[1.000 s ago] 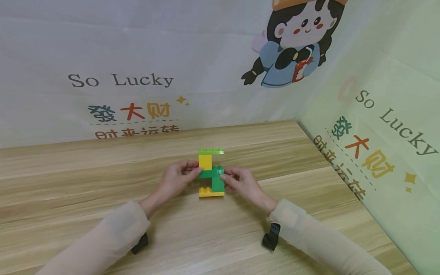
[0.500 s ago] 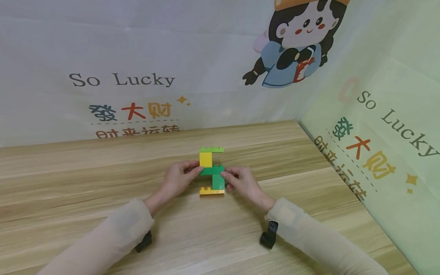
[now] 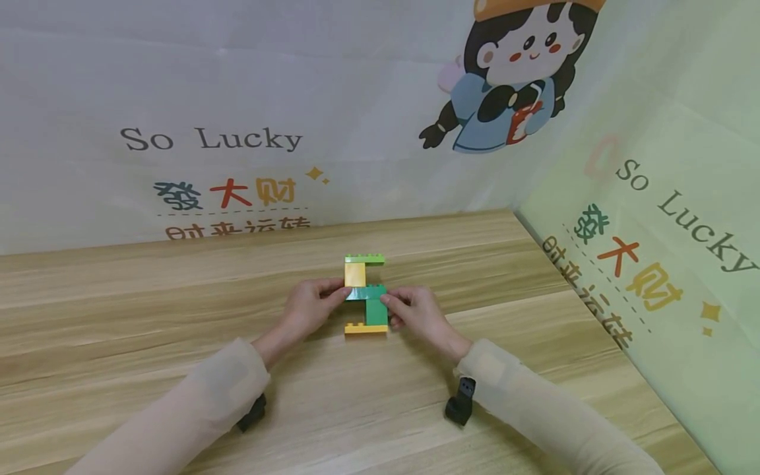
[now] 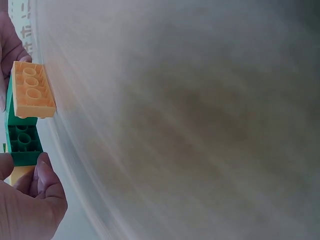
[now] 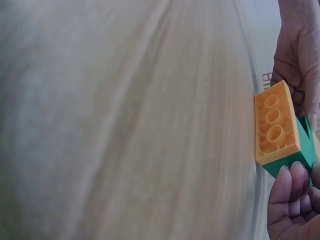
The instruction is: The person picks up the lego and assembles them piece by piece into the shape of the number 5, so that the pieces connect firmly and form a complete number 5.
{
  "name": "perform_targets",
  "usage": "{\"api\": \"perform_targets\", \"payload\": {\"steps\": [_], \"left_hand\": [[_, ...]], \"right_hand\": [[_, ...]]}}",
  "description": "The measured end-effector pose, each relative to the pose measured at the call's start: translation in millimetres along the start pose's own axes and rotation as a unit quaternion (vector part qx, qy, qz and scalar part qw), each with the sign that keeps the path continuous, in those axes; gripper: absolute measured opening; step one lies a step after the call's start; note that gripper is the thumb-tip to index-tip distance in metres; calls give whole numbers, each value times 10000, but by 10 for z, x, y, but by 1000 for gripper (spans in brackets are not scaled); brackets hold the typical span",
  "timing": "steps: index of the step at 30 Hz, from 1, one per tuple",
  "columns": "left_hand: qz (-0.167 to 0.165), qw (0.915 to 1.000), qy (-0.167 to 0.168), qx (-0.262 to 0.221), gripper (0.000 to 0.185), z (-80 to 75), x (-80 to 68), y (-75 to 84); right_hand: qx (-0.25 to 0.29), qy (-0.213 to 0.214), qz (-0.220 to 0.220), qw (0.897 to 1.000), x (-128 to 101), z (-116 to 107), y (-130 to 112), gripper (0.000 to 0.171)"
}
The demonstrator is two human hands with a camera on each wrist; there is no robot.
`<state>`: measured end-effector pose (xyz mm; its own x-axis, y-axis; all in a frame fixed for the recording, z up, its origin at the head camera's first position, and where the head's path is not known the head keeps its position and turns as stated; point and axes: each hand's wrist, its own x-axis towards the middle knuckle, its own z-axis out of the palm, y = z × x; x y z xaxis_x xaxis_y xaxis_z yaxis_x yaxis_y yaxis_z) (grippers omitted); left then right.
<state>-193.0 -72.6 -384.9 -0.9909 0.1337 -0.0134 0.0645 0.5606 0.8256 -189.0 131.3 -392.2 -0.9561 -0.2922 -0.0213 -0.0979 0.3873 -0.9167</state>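
Between both hands stands an S-shaped stack of toy building bricks. From the bottom up it has an orange-yellow brick (image 3: pixel 365 328), a green block (image 3: pixel 376 313) on the right, a flat green brick (image 3: pixel 358 293), a yellow block (image 3: pixel 355 274) on the left and a light green brick (image 3: pixel 365 258) on top. The left hand (image 3: pixel 309 307) pinches the stack's left side at the flat green brick. On the right side, the right hand (image 3: pixel 420 313) pinches the green block near its top. Both wrist views show the hollow underside of the orange-yellow brick (image 5: pixel 276 122), raised off the table.
A wood-grain table (image 3: pixel 148 303) lies under the hands. Printed cloth (image 3: pixel 356 105) hangs behind it, with another cloth (image 3: pixel 671 198) along the right edge. A black wrist device (image 3: pixel 460 402) sits under the right sleeve.
The stack has risen slightly in the head view and tilted a little, so fewer stud tops show. Both forearms have shifted slightly inward; the hands keep their hold.
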Motion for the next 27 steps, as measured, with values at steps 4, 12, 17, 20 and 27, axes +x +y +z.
{"api": "perform_targets", "payload": {"steps": [4,12,17,20,27], "left_hand": [[-48,10000,-38,40,37,2,24,-9],[-386,9990,-210,-81,39,-3,70,-23],[-560,9979,-307,-70,40,-6,86,-23],[-694,9968,-375,-112,40,-6,95,-20],[-791,9958,-451,-35,39,-1,123,-11]], "right_hand": [[15,19,51,10000,20,1,4,24],[-40,15,196,9998,54,3,4,23],[-70,10,177,9998,71,4,14,25],[-42,45,267,9996,74,9,-1,25],[35,20,428,9991,51,6,-92,24]]}}
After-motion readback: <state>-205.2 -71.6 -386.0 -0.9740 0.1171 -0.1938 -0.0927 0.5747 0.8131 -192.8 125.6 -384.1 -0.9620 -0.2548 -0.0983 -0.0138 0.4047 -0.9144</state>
